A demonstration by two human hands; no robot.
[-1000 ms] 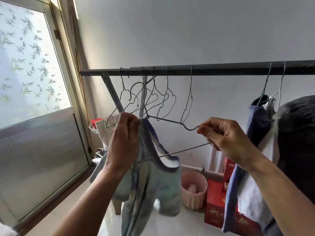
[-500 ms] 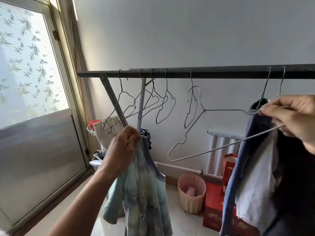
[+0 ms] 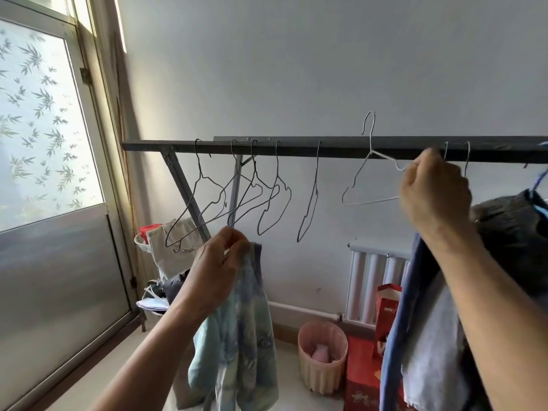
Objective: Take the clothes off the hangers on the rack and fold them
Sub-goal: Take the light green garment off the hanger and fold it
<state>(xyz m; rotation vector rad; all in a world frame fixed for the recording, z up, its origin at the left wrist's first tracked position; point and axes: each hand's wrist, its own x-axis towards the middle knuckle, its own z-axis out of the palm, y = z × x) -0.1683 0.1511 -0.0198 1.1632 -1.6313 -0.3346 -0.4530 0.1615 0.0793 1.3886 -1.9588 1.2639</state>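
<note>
i am reading this as the tail of the unhanging step; the blue-green patterned garment [image 3: 243, 336] is already off, and the pale wire hanger [image 3: 359, 169] is going back on the dark metal rail [image 3: 296, 148] of the rack, as i judge it.

the right hand [image 3: 434, 188] is reaching up near the right end of the rail, forearm rising steeply, fingers curled round the hanger's right shoulder and bottom wire; the hanger is tilting, its hook standing above the rail and not yet over it. the left hand [image 3: 221, 262] is sitting lower, below the left part of the rail, wrist bent, fingertips pinching the garment's top edge so the cloth is hanging free beneath it, touching nothing else that i can make out.

five dark empty wire hangers [image 3: 254, 170] are crowding the left end; a blue garment [image 3: 397, 336], a grey cloth [image 3: 430, 351] and a black garment [image 3: 510, 232] are hanging at the right end.

next, i am thinking, the hook needs dropping onto the bare stretch between those groups; then the right hand needs freeing to help fold. the risk i am seeing is the hook snagging a neighbouring hanger.
</note>
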